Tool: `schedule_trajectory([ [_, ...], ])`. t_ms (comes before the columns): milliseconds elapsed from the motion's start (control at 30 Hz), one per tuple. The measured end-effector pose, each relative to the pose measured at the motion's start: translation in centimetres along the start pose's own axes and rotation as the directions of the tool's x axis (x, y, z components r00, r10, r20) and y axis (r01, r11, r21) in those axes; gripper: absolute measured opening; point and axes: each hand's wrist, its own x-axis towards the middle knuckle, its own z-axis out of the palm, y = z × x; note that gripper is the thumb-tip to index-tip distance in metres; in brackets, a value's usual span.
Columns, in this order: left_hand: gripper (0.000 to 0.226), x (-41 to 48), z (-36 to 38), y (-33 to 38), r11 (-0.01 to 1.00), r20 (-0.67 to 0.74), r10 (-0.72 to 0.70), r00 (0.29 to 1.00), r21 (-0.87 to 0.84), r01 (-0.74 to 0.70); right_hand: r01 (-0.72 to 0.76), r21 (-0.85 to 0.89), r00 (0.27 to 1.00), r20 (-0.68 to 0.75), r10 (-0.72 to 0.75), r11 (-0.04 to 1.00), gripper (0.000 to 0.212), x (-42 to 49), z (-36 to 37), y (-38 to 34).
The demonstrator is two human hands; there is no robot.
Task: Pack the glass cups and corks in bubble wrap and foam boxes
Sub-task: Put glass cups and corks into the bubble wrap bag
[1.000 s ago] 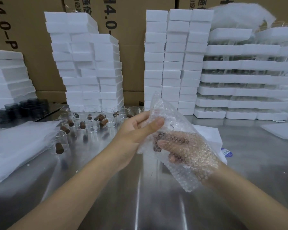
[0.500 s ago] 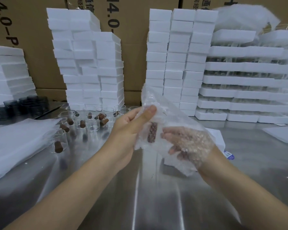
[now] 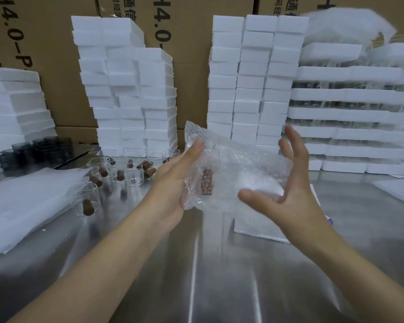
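Observation:
My left hand [image 3: 173, 183] grips a clear bubble wrap bag [image 3: 229, 169] at its left edge, thumb on top. A brown cork [image 3: 207, 183] shows through the wrap, and a glass cup inside is hard to make out. Outside the bag on its right side is my right hand [image 3: 287, 183], with straight spread fingers and the thumb under the bag's lower edge. Several glass cups [image 3: 133, 178] with brown corks [image 3: 149, 172] stand on the steel table at the left. A white foam box [image 3: 254, 226] lies on the table under the bag.
Tall stacks of white foam boxes [image 3: 131, 89] stand at the back, with more stacks [image 3: 254, 78] to the right and trays of glassware [image 3: 355, 113] beside them. A pile of bubble wrap bags [image 3: 26, 206] lies at the left. Dark glass mugs [image 3: 33, 150] stand far left.
My right hand has come out of the bubble wrap bag and now spreads beside it. My left hand has kept its grip on the bag, and the cork stays inside.

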Motion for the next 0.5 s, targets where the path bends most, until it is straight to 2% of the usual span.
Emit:
schedule_trajectory([
  [67,0.051,-0.2,-0.1,-0.1,0.999,0.076,-0.024,0.997,0.038,0.021,-0.017,-0.011,1.000,0.011,0.017,1.000,0.118,-0.4,0.4,0.1],
  [100,0.053,-0.1,-0.2,-0.2,0.998,0.110,-0.035,0.993,0.058,0.029,-0.018,-0.013,1.000,0.000,0.018,1.000,0.111,-0.3,0.6,0.0],
  [167,0.056,0.1,-0.3,-0.4,0.995,0.141,-0.051,0.989,0.095,0.037,-0.026,0.023,1.000,-0.014,0.027,0.999,0.078,0.1,0.5,0.0],
  [233,0.059,0.1,-0.2,-0.4,0.991,0.140,-0.063,0.988,0.128,0.045,-0.107,0.129,0.993,-0.040,0.113,0.986,0.043,0.5,0.1,0.1],
  [267,0.059,0.1,-0.2,-0.5,0.988,0.143,-0.067,0.987,0.145,0.046,-0.165,0.207,0.982,-0.053,0.179,0.964,0.035,0.6,-0.1,0.3],
  [367,0.061,0.2,-0.2,-0.7,0.983,0.145,-0.089,0.986,0.175,0.063,-0.304,0.517,0.934,-0.006,0.358,0.800,0.027,1.1,-0.6,0.4],
  [500,0.067,0.2,0.2,-1.1,0.981,0.121,-0.124,0.985,0.165,0.103,-0.316,0.745,0.908,0.059,0.415,0.587,0.024,1.4,-0.9,0.3],
])
